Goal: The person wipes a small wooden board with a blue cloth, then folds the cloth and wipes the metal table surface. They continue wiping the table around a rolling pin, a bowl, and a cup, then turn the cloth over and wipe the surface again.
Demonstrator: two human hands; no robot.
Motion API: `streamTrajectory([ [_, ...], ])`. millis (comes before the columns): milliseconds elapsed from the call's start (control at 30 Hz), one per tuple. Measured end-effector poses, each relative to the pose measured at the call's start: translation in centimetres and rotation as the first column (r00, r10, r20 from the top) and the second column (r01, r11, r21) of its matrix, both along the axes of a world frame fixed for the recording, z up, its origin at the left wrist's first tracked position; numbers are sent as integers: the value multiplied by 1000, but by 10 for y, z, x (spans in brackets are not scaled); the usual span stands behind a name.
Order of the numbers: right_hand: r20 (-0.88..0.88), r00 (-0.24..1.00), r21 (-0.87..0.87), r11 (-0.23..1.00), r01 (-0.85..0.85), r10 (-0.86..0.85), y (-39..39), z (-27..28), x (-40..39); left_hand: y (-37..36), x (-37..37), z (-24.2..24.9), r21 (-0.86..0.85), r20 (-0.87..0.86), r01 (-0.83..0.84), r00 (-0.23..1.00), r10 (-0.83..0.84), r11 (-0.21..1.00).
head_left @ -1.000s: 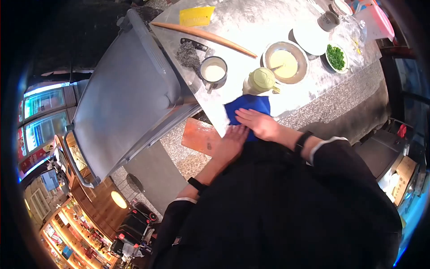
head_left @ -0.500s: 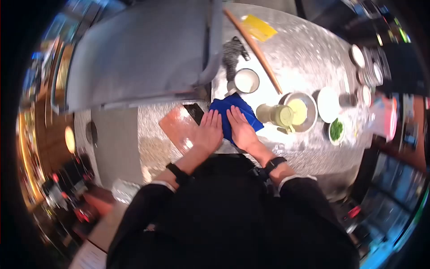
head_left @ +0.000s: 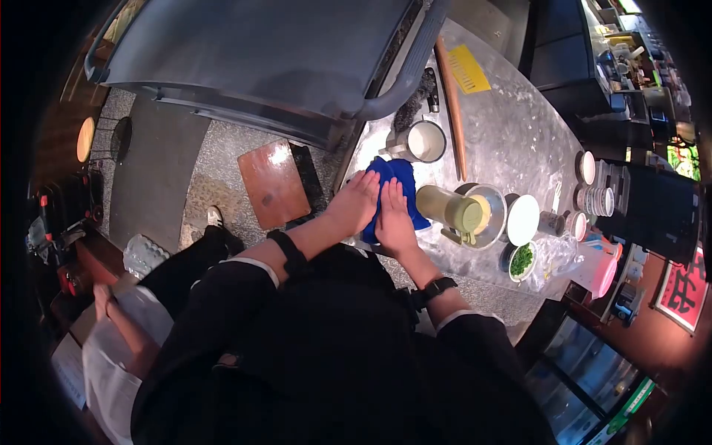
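Both hands' (head_left: 356, 204) (head_left: 393, 219) grip flat, open on blue cloth (head_left: 404, 178); mug (head_left: 424, 141) of white liquid, perhaps batter.

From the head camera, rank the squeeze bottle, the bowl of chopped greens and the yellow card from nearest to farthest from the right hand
1. Squeeze bottle: lying just beside the right hand, toward the middle of the counter.
2. Bowl of chopped greens: past the bottle, near the counter's front edge.
3. Yellow card: at the far end of the counter, beside the long wooden rolling pin.

Blue cloth (head_left: 404, 176) matt, soft; metal counter (head_left: 512, 133) glossy, mottled.
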State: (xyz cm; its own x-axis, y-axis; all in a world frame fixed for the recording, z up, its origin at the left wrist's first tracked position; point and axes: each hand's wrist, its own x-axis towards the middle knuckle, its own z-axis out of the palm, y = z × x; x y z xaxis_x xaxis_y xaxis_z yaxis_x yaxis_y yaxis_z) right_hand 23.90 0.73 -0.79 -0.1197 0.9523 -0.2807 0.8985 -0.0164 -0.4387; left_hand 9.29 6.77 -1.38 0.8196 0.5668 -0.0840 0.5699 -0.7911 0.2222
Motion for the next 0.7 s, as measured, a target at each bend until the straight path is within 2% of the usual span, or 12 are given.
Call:
streamTrajectory([
  [100, -63, 997, 22, 999, -42, 43, -23, 2, 3, -11, -9, 1, -64, 68, 82, 995, -78, 995],
  [133, -88, 991, 111, 990, -92, 102, -41, 3, 9, -19, -13, 2, -120, 119, 150, 984, -136, 981],
  [167, -101, 990, 91, 992, -88, 98, -57, 5, 12, -34, -16, -8, -76, 230, 175, 961, -154, 982],
  [200, -114, 989, 71, 994, -85, 93, -71, 6, 14, -49, -16, -16, -138, 346, 170, 931, -114, 976],
  [300, -71, 986, 100, 984, -146, 154, -90, 1, 25, -64, -9, -14, -11, 235, 219, 949, -210, 976],
  [400, -100, 984, 116, 984, -134, 146, -68, -2, 23, -52, -9, -17, -37, 219, 191, 959, -179, 981],
  [433, -147, 985, -8, 996, -87, 85, -48, 13, 16, -42, -11, -12, -6, 159, 153, 976, -150, 988],
  [467, -211, 972, 28, 995, -96, 100, -33, 11, 16, -31, -12, -8, 31, 100, 117, 988, -119, 993],
  [533, -231, 970, 17, 997, -74, 76, 0, 14, 6, -8, -14, -3, -65, 89, -1, 996, 7, 998],
  [567, -216, 974, 15, 998, -67, 69, 12, 13, 1, 3, -18, -1, -39, 43, -17, 999, 19, 999],
  [667, -178, 983, 25, 999, -35, 39, 14, 8, -7, 20, -29, 10, -99, 40, 51, 998, -47, 994],
  [700, -221, 974, 58, 997, -45, 57, 3, 5, -5, 18, -30, 16, -106, 10, 89, 996, -89, 990],
])
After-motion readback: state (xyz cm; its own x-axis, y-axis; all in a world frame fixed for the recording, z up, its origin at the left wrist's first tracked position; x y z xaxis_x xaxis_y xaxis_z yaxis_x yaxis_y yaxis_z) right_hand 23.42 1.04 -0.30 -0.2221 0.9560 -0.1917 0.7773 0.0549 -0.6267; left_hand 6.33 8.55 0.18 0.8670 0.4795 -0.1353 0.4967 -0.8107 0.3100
